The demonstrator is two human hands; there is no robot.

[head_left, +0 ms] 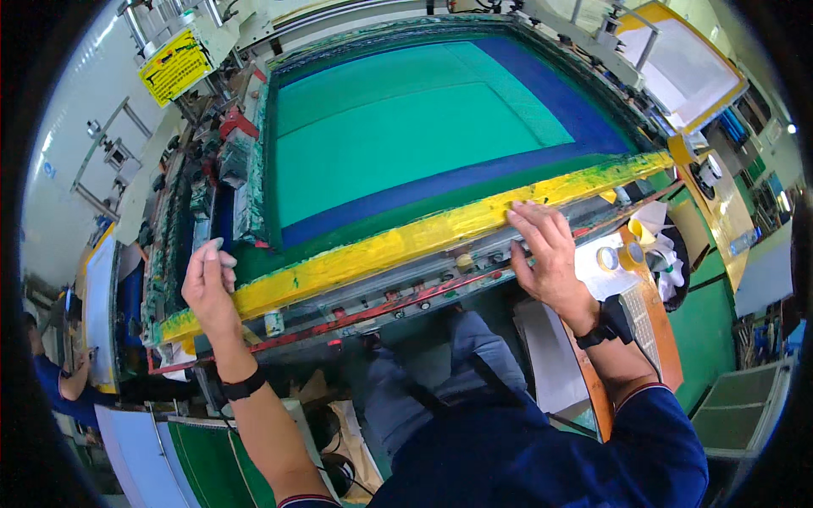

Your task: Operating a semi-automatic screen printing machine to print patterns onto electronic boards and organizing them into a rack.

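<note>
A large screen-printing frame lies before me, its green mesh [373,140] bordered by dark blue. Yellow tape smeared with green ink covers its near bar [423,233]. My right hand [546,252] rests on the right half of this bar, fingers stretched over its top and thumb apart in front. Near the bar's left end, my left hand [212,284] is raised over the frame corner with its fingers bent together. Whether anything small is between those fingers is hidden.
Ink-stained clamps [246,182] line the frame's left side, below a yellow warning sign [175,68]. A red rail [406,305] runs under the near bar. At right are tape rolls [630,255] and a keyboard [641,322]. Another person [72,381] works at far left.
</note>
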